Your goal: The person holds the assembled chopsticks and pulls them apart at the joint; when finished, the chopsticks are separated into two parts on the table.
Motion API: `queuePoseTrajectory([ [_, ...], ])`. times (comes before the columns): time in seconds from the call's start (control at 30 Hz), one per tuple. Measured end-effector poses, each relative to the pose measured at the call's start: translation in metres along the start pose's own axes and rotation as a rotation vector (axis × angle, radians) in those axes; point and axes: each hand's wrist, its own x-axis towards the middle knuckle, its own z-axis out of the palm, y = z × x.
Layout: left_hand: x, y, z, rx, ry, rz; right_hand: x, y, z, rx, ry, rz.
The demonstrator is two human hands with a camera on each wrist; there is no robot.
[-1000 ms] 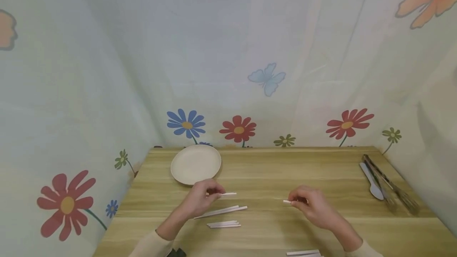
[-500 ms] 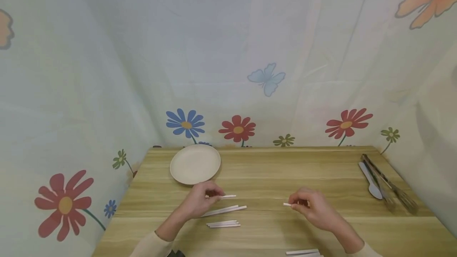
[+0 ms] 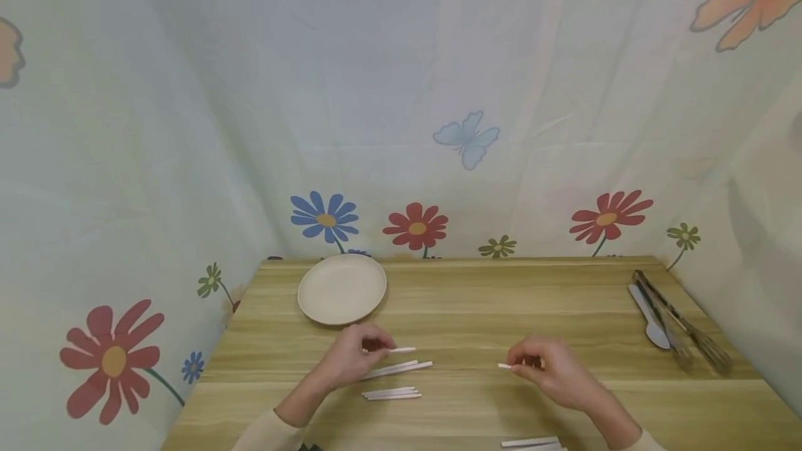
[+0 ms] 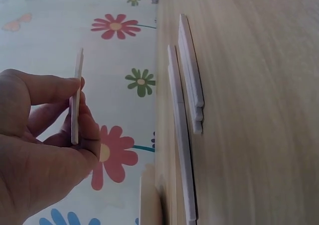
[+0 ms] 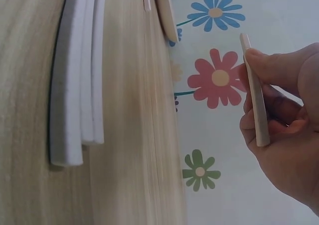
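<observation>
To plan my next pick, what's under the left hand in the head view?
Partly under the left hand, long white sticks lie on the table; the hand covers their left ends. Anything else beneath is hidden.

Mostly matt surfaces on my screens.
I read the held sticks (image 5: 258,105) as smooth and matt, wood or paper, I can't tell which; the table (image 3: 464,312) as wood-grained; the plate (image 3: 342,289) as smooth and matt; the spoon (image 3: 655,334) as smooth plastic; the backdrop (image 3: 351,89) as creased sheeting, faintly shiny.
</observation>
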Motion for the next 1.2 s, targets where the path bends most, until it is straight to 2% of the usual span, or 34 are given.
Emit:
queuePoseTrajectory([
  [0.57, -0.001, -0.005, 0.005, 0.037, -0.034, -0.018, -0.006, 0.005, 0.005, 0.013, -0.020, -0.059],
  [0.83, -0.001, -0.005, 0.008, 0.022, -0.047, -0.023, -0.007, 0.005, 0.006, 0.034, -0.043, -0.042],
  [1.2, -0.002, -0.008, 0.011, 0.057, -0.048, -0.025, -0.008, 0.004, 0.008, 0.030, -0.049, -0.060],
])
